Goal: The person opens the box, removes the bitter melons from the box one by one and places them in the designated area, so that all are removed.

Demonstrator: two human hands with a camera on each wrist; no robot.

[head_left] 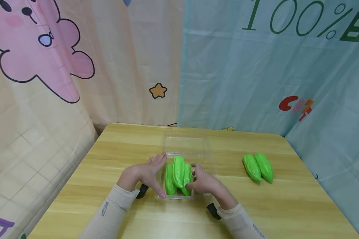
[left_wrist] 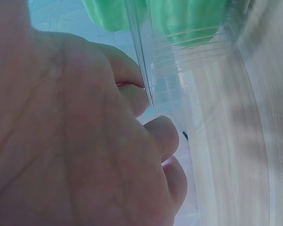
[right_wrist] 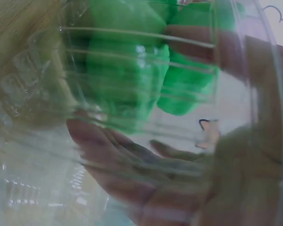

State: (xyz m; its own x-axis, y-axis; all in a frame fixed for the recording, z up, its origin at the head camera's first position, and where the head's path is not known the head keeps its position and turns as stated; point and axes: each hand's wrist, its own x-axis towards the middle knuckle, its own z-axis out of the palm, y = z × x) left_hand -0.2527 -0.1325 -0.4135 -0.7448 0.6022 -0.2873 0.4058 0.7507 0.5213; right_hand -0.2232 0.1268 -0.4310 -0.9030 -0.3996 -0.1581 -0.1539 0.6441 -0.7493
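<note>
A clear plastic clamshell box [head_left: 179,197] stands on the table with its lid [head_left: 185,142] folded back. Three glossy green star fruits [head_left: 178,171] are in it, one lying on top of the others. My left hand [head_left: 146,174] spreads its fingers along the box's left side; in the left wrist view, fingertips [left_wrist: 162,136] meet the edge of the clear wall. From the right, my right hand [head_left: 204,182] reaches to the nearest fruit, its thumb [right_wrist: 193,42] over the fruit's side and its other fingers loosely bent. The box wall partly blurs this hand in the right wrist view.
Two more green star fruits [head_left: 258,167] lie side by side on the wooden table [head_left: 287,205], right of the box. Printed curtains [head_left: 227,66] hang behind the table's back edge and along both sides.
</note>
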